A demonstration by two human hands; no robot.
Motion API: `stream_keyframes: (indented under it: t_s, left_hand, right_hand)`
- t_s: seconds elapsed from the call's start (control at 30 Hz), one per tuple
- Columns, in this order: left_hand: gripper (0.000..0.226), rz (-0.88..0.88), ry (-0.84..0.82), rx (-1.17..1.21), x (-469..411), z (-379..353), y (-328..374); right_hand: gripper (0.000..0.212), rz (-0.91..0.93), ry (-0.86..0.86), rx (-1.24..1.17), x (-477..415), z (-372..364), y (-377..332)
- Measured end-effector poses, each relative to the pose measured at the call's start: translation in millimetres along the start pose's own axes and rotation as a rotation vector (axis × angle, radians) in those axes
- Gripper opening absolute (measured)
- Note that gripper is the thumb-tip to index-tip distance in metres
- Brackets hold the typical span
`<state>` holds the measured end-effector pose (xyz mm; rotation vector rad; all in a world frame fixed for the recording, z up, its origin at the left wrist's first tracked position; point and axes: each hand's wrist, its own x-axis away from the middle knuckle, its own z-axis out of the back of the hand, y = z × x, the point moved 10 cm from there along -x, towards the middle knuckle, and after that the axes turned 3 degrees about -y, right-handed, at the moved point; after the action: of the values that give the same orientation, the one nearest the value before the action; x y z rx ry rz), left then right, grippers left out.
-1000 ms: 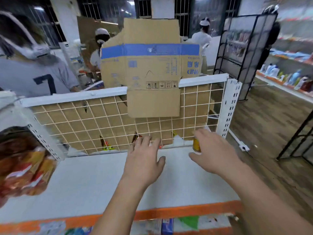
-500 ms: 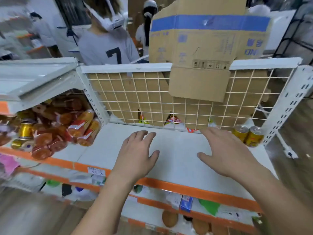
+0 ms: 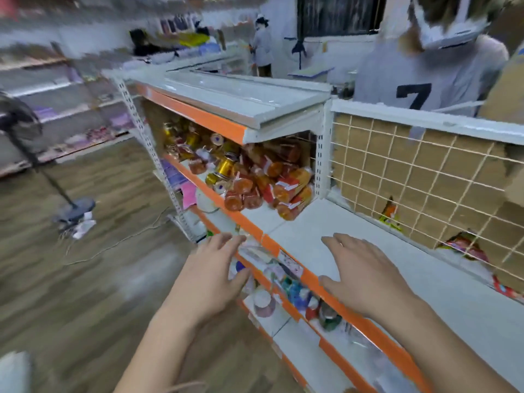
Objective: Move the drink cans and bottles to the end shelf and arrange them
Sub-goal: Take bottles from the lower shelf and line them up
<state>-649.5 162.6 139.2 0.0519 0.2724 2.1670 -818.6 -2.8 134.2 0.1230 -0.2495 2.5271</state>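
A heap of orange drink bottles and gold cans lies on the left shelf section, under a white top board. To its right runs the white end shelf with an orange front lip, backed by a wire grid. My left hand hovers in front of the shelf edge, fingers straight, holding nothing. My right hand hovers over the end shelf's front edge, fingers spread and empty. Both hands are well short of the bottle heap.
A wire grid panel with cardboard behind it closes the shelf's back. A person in a grey shirt stands beyond it. Lower shelves hold small goods. A fan stand sits on the wooden floor at left.
The view has swung left from the shelf's right end, where two gold cans stood, toward the bottle heap. Both hands stayed empty and moved left along the shelf front.
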Motion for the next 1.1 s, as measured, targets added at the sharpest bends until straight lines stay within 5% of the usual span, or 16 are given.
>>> stream_keyframes:
  t_s: [0.4, 0.73, 0.9, 1.0, 1.1]
  left_hand:
    - [0.064, 0.007, -0.017, -0.052, -72, 25, -192]
    - [0.057, 0.007, -0.105, 0.113, -192, -8, -222]
    - [0.051, 0.133, -0.268, 0.437, -254, -70, -239]
    - [0.037, 0.389, -0.356, 0.889, -283, -111, -247]
    - [0.050, 0.568, -0.375, 1.122, -313, -151, -242]
  right_hand:
    - [0.073, -0.005, 0.003, -0.024, -153, -7, -169]
    - [0.076, -0.163, -0.080, -0.051, -231, -21, -152]
    - [0.061, -0.156, -0.163, -0.133, -309, -32, -137]
    - [0.058, -0.149, -0.166, -0.225, -378, -41, -130]
    - [0.054, -0.186, -0.126, -0.302, -437, -50, -120]
